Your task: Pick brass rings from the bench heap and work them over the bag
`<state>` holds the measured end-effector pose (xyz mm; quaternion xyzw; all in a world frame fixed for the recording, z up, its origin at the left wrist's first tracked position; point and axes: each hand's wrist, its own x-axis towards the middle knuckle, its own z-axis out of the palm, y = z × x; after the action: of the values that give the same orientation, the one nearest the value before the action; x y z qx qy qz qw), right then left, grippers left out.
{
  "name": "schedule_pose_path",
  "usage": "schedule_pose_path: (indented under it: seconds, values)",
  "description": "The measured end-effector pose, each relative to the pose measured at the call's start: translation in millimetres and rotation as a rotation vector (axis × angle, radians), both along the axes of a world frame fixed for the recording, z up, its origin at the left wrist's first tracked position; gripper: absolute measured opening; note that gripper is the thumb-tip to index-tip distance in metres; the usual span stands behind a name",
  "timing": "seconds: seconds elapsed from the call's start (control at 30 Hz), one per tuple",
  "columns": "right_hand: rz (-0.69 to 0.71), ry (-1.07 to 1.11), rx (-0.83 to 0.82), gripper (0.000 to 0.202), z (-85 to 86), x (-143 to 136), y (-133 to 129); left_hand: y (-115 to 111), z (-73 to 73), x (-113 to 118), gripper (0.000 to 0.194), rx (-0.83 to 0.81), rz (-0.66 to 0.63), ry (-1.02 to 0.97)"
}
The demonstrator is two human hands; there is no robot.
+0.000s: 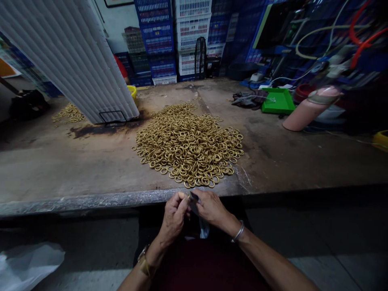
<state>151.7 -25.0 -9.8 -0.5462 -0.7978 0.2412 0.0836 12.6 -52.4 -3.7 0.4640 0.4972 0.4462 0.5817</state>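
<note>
My left hand [175,215] is closed just in front of the table edge, its thumb and fingertips pinching a small gold-coloured ring [189,196], mostly covered by the fingers. Close against it, my right hand [210,207] grips a dark, thin tool [194,197] that looks like a small knife. Its tip meets the ring at the left fingertips; whether it cuts or scrapes I cannot see. Beyond both hands, a wide heap of gold-coloured rings [188,145] lies on the table, its nearest rings almost at the edge.
On the worn wooden table [100,169] stands a tall white corrugated panel [79,60] in a wire stand. More rings [71,113] lie left of it. To the right are dark gloves [248,99], a green tray [277,101] and a pink bottle [309,109]. Crates [194,32] are stacked behind.
</note>
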Motion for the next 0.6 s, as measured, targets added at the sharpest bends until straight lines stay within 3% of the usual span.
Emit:
schedule_pose_path:
  seconds: [0.2, 0.37, 0.5, 0.6]
  values:
    - [-0.083, -0.052, 0.011, 0.016, -0.1, 1, 2, -11, 17.1, -1, 0.024, -0.136, -0.093, -0.317]
    - [-0.218, -0.005, 0.214, 0.025, 0.5, -2, 17, 0, 7.6, -6, 0.019, -0.216, 0.046, -0.542]
    - [-0.156, -0.051, 0.221, 0.044, 0.7, -7, 27, 4, -0.4, -10, 0.012, -0.259, 0.08, -0.663]
    - [-0.13, -0.108, 0.196, 0.04, 2.6, -12, 29, 7, -3.5, -13, 0.016, -0.336, 0.074, -0.757]
